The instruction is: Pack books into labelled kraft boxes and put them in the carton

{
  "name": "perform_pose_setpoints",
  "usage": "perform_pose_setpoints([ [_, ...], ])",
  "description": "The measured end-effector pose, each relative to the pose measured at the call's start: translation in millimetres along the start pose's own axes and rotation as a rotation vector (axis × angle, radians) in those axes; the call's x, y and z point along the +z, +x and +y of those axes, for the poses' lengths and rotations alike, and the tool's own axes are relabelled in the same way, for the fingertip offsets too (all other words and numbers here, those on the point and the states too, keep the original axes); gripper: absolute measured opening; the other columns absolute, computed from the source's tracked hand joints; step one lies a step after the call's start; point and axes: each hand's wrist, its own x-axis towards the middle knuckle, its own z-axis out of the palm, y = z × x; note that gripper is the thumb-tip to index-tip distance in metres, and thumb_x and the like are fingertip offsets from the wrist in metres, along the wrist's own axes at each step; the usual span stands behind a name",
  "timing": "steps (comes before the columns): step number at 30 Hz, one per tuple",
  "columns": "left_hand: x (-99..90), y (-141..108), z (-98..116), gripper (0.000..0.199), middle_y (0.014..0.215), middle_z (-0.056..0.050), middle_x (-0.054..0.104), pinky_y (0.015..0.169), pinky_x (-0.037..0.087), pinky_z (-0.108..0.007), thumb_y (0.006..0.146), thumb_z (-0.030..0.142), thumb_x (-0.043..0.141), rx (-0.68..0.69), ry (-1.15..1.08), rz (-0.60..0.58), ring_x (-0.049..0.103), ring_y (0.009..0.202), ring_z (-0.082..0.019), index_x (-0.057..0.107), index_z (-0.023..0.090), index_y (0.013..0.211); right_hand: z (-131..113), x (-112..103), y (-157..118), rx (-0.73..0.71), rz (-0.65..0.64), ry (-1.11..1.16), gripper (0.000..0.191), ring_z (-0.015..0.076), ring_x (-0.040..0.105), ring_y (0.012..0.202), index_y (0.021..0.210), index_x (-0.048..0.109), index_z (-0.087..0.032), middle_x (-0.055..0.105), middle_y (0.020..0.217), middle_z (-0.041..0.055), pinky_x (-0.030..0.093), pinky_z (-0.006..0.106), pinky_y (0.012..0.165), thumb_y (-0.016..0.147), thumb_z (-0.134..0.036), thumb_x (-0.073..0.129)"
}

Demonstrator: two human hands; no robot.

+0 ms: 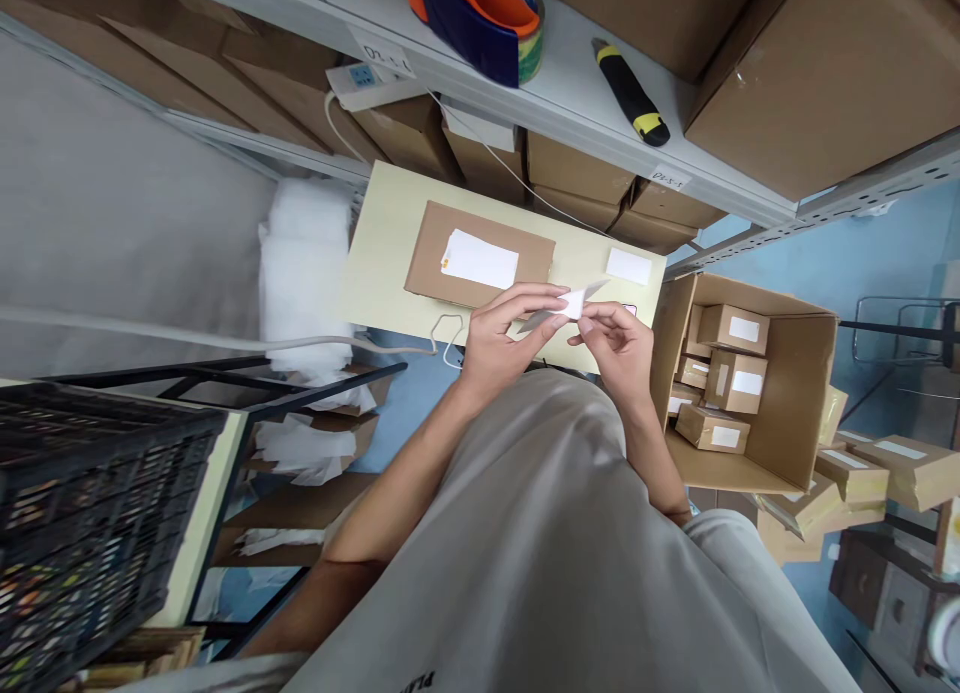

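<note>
Between my two hands, above the near edge of the pale yellow table [375,273], is a small folded white paper [574,303]. My left hand [506,328] pinches it from the left, fingers on top and thumb below. My right hand [616,343] pinches its right edge between thumb and fingertips. A brown cardboard box [431,253] lies closed on the table just beyond my left hand, with white papers [480,260] on its top. Beyond my right hand lies a white card or label stack [628,266]. A phone-like edge, mostly hidden, shows behind my right fingers.
A large open carton [795,403] holding several small labelled boxes stands at right, more boxes [907,468] beside it. The shelf above carries a tape dispenser [480,23] and a utility knife [634,93]. White wrap [307,263] and a black crate [90,513] are at left.
</note>
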Motion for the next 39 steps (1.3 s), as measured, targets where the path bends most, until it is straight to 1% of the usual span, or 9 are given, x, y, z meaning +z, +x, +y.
perform_pose_setpoints([
  [8,0.0,0,6,0.023,0.118,-0.009,0.086,0.101,0.068,-0.039,0.104,0.047,0.082,-0.017,0.016,-0.046,0.082,0.114,-0.023,0.087,0.026,0.114,4,0,2,-0.067,-0.002,-0.044,0.035,0.0176,0.077,0.085,0.101,0.072,-0.028,0.076,0.096,-0.0002,0.074,0.036,0.079,0.102,-0.063,0.075],
  [11,1.1,0,9,0.030,0.116,-0.009,0.085,0.096,0.069,-0.036,0.104,0.049,0.081,-0.045,-0.006,-0.092,0.082,0.108,-0.022,0.086,0.025,0.121,5,0,3,-0.085,-0.020,-0.078,0.036,0.0176,0.077,0.086,0.103,0.071,-0.028,0.075,0.095,0.0001,0.071,0.034,0.079,0.104,-0.064,0.072],
  [14,1.7,-1,11,0.028,0.112,-0.009,0.085,0.092,0.069,-0.033,0.105,0.049,0.081,-0.056,-0.011,-0.102,0.082,0.102,-0.021,0.086,0.025,0.118,4,0,4,-0.109,-0.043,-0.099,0.036,0.0171,0.077,0.085,0.104,0.070,-0.028,0.075,0.095,0.0002,0.068,0.033,0.078,0.106,-0.063,0.071],
  [20,-4.9,-4,13,0.031,0.113,-0.010,0.085,0.095,0.069,-0.036,0.105,0.054,0.078,-0.173,-0.009,-0.063,0.082,0.107,-0.022,0.085,0.024,0.109,2,7,5,-0.067,-0.108,-0.104,0.035,0.0170,0.078,0.085,0.102,0.068,-0.027,0.075,0.095,-0.0001,0.068,0.033,0.081,0.107,-0.062,0.070],
  [25,-19.2,-10,5,0.032,0.116,-0.011,0.085,0.097,0.068,-0.040,0.100,0.054,0.082,-0.355,-0.084,0.081,0.082,0.109,-0.025,0.082,0.022,0.097,6,23,8,0.019,-0.219,-0.052,0.027,0.0191,0.081,0.086,0.099,0.068,-0.027,0.077,0.091,-0.0005,0.066,0.035,0.083,0.108,-0.052,0.071],
  [28,-35.6,-15,-4,0.029,0.110,-0.010,0.086,0.097,0.068,-0.043,0.096,0.050,0.085,-0.506,-0.173,0.236,0.081,0.107,-0.027,0.080,0.021,0.091,13,37,12,0.074,-0.280,-0.043,0.022,0.0200,0.081,0.085,0.096,0.067,-0.028,0.078,0.089,-0.0005,0.065,0.036,0.083,0.107,-0.047,0.072],
  [31,-62.1,-21,-17,0.026,0.111,-0.009,0.085,0.093,0.067,-0.039,0.091,0.046,0.086,-0.620,-0.325,0.420,0.080,0.104,-0.026,0.078,0.021,0.088,21,52,18,0.137,-0.320,-0.075,0.018,0.0205,0.082,0.085,0.094,0.066,-0.027,0.078,0.086,-0.0009,0.064,0.036,0.084,0.103,-0.042,0.073],
  [35,-109.8,-31,-44,0.024,0.111,-0.007,0.084,0.093,0.065,-0.035,0.085,0.040,0.089,-0.669,-0.487,0.630,0.079,0.109,-0.024,0.075,0.021,0.089,31,74,25,0.190,-0.327,-0.146,0.014,0.0206,0.082,0.085,0.092,0.064,-0.026,0.077,0.083,-0.0017,0.062,0.036,0.083,0.097,-0.036,0.073],
  [39,-164.3,-31,-85,0.028,0.105,-0.006,0.083,0.095,0.065,-0.034,0.084,0.039,0.091,-0.688,-0.605,0.839,0.080,0.108,-0.023,0.069,0.023,0.090,33,103,31,0.227,-0.300,-0.209,0.016,0.0206,0.082,0.083,0.092,0.062,-0.026,0.078,0.082,-0.0015,0.061,0.035,0.082,0.093,-0.037,0.073],
])
